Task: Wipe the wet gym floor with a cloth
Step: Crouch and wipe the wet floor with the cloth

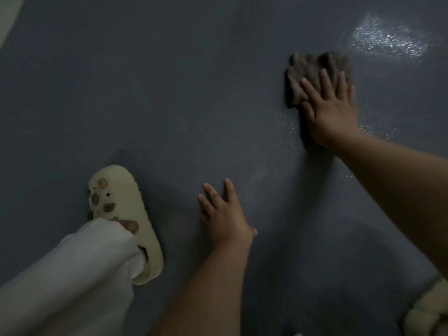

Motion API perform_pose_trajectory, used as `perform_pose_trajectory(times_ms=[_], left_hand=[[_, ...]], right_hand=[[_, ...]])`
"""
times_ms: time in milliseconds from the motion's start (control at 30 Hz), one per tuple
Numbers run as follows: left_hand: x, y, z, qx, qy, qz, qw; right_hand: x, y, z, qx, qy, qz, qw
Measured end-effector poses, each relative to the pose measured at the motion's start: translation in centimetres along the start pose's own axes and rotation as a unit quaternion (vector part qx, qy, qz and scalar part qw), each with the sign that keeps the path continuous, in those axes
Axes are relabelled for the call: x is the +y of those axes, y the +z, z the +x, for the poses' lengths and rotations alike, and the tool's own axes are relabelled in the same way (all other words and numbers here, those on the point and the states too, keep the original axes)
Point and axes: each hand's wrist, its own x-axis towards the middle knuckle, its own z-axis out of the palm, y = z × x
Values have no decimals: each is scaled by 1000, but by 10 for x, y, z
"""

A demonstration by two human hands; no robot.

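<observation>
A crumpled grey-brown cloth point(315, 69) lies on the dark grey gym floor point(169, 93) at the upper right. My right hand point(329, 110) lies flat on the cloth's near part, fingers straight and spread, pressing it to the floor. Wet speckles point(286, 124) glisten just left of that hand, and a bright wet sheen point(388, 40) shows beyond the cloth. My left hand point(225, 214) rests flat on the bare floor lower in the view, fingers spread, holding nothing.
My left foot in a cream clog with round charms point(123, 214) stands on the floor at lower left, under a white trouser leg point(72, 275). Part of another cream clog point(429, 311) shows at the bottom right corner. A pale strip point(7, 18) runs along the top left edge.
</observation>
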Motion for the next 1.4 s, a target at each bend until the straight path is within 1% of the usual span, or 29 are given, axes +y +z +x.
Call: perform_pose_trajectory(times_ms=[100, 167, 333, 433, 533, 633, 667, 733, 800, 867, 967, 1033, 1133, 1200, 1267, 1333, 1400], left_hand=[[0, -3, 0, -1, 3, -16, 1000], [0, -3, 0, 0, 5, -25, 1000], [-2, -3, 2, 6, 11, -24, 1000], [-2, -3, 3, 14, 13, -30, 999], [-2, -2, 4, 23, 16, -40, 999], [-1, -2, 4, 25, 13, -28, 999], [0, -2, 4, 22, 12, -24, 999], [0, -2, 3, 19, 9, -20, 1000], [0, -2, 4, 20, 10, -18, 1000], [0, -2, 4, 24, 10, -14, 1000], [0, -1, 5, 29, 9, -14, 999], [0, -1, 5, 29, 9, -18, 999], [0, -1, 5, 32, 11, -21, 999], [0, 0, 4, 34, 9, -20, 999], [1, 0, 5, 36, 7, -20, 999], [1, 0, 5, 36, 6, -22, 999], [1, 0, 5, 35, 7, -25, 999]], right_hand=[[-30, 3, -14, -9, 54, 31, 998], [-47, 9, -35, -26, 44, 27, 998], [-74, 36, -127, -34, -110, 21, 993], [-77, 50, -189, -40, -175, 8, 984], [-71, 53, -210, -44, -202, -1, 978], [-55, 47, -190, -38, -213, -3, 976], [-47, 45, -178, -34, -203, -1, 979], [-27, 39, -148, -13, -151, 3, 988], [-2, 30, -115, 12, -78, 7, 997], [24, 16, -89, 5, 23, 17, 1000], [54, 2, -74, -5, 157, 43, 987], [57, -1, -79, -5, 201, 58, 978], [33, 14, -109, 13, 255, 80, 963], [3, 30, -145, 36, 278, 103, 954], [-34, 45, -185, 45, 261, 116, 957], [-66, 56, -219, 16, 224, 101, 969], [-80, 60, -234, -8, 196, 81, 977]])
